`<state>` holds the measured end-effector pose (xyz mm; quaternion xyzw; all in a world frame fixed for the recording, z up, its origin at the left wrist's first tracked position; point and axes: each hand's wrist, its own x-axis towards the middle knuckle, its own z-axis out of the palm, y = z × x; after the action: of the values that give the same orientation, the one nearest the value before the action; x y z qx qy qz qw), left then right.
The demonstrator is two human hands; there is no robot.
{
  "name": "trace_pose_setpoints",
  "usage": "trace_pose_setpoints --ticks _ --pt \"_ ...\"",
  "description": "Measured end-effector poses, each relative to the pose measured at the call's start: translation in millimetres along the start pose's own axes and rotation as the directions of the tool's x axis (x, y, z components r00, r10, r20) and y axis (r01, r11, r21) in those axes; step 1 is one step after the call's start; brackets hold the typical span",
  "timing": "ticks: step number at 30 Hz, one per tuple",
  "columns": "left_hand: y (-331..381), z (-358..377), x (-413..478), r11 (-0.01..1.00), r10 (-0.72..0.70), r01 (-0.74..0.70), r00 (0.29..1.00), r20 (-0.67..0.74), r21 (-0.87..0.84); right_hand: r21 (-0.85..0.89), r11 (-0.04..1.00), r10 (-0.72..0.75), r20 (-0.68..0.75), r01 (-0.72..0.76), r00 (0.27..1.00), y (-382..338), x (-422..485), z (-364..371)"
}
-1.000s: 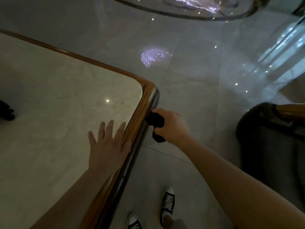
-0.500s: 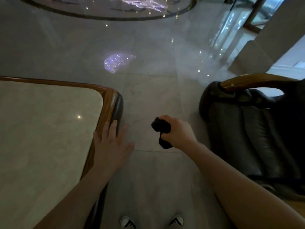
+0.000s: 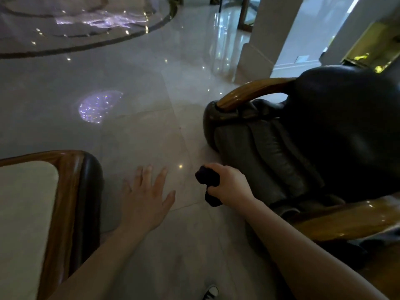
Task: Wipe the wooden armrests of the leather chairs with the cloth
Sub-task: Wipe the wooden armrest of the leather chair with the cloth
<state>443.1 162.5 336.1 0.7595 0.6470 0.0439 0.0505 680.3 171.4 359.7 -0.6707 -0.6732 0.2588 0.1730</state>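
A dark leather chair (image 3: 337,135) fills the right side. Its far wooden armrest (image 3: 249,92) curves along the top, and its near wooden armrest (image 3: 350,219) runs along the lower right. My right hand (image 3: 229,185) is closed around a bunched dark cloth (image 3: 207,178), held in the air just left of the chair's seat cushion and not touching any armrest. My left hand (image 3: 147,198) hovers over the floor with fingers spread and nothing in it, between the table and the chair.
A marble-topped table with a wooden rim (image 3: 65,191) occupies the lower left corner. Glossy tiled floor (image 3: 134,131) stretches ahead, with a sparkling light reflection on it. A white pillar (image 3: 272,37) stands at the upper right. One sneaker tip (image 3: 211,292) shows at the bottom.
The view has swung right from the table toward the chair. My left hand has come off the table's rim and hangs over the floor. My right hand, still holding the cloth, has neared the chair.
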Motion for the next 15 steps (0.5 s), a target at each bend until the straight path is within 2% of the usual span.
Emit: trace_pose_setpoints --ticks 7,15 --pt "103 17 42 0.975 0.22 -0.22 0.975 0.028 0.014 0.002 0.986 0.165 -0.111 -0.166 0.98 88 -27 -51" --pt "182 32 78 0.884 0.467 -0.466 0.884 0.027 -0.032 0.05 0.929 0.364 -0.282 -0.366 0.888 148 -68 -81"
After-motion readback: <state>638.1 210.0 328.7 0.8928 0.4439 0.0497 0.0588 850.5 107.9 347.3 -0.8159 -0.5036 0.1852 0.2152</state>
